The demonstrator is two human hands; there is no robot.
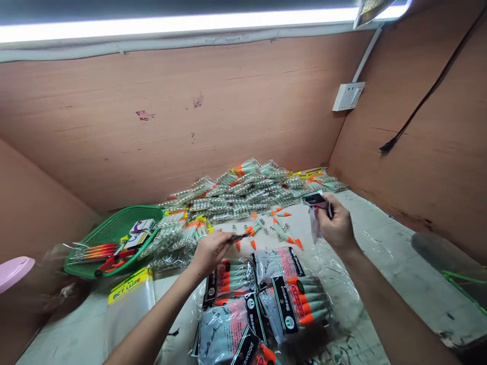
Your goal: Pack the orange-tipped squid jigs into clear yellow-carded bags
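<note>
My left hand point(213, 252) is closed, its fingertips pinching a small dark thing point(239, 236) too small to name. Just beyond it lie loose fishing lures point(281, 232), pale green with orange ends and metal hooks. On the right, my right hand point(338, 225) grips a plastic bag point(315, 223) with a black header, raised above the table. What the bag holds, if anything, I cannot tell. Between my forearms sit several filled lure packs point(304, 301) with black labels, overlapping on clear plastic.
A large heap of bagged lures point(243, 190) runs along the back wall. At the left stands a green basket point(81, 253) with orange-handled tools and small boxes. An empty clear bag with a yellow header point(129, 286) lies nearby. A socket point(348, 96) is on the wall.
</note>
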